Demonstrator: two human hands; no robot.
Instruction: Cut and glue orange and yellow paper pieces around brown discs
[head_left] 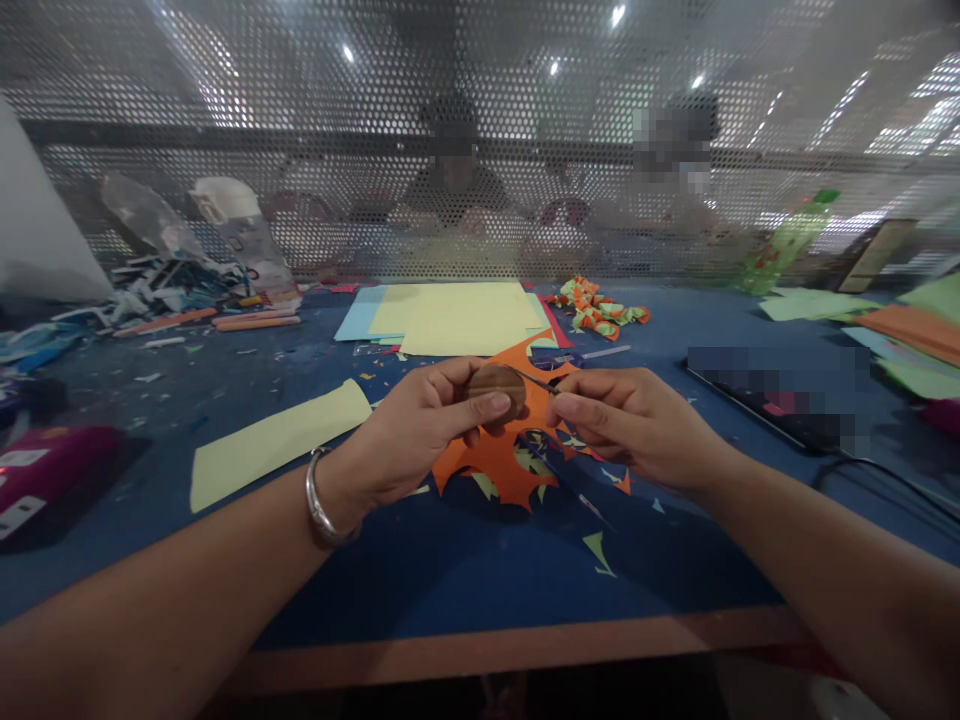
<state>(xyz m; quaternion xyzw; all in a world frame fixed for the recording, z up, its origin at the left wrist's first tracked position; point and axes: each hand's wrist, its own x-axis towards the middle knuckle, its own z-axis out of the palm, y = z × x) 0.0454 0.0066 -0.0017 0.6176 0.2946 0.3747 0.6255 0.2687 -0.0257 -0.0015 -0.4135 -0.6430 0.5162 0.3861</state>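
My left hand [420, 425] is closed round a small brown round disc [496, 388], thumb on top, held against a cut orange paper shape [499, 455] with jagged edges. On that wrist is a silver bracelet [321, 500]. My right hand [626, 425] is pinched on a thin pointed tool [534, 380] whose tip reaches the disc. Both hands hover just above the blue tabletop [450, 560].
Yellow and blue sheets [461, 315] lie behind the hands, a pale yellow strip [277, 440] to the left. Paper scraps [600, 550] dot the table. Curled orange-green strips [600, 305], a magenta object [52, 465], clutter at left, paper stacks at right. People sit behind a perforated screen [480, 150].
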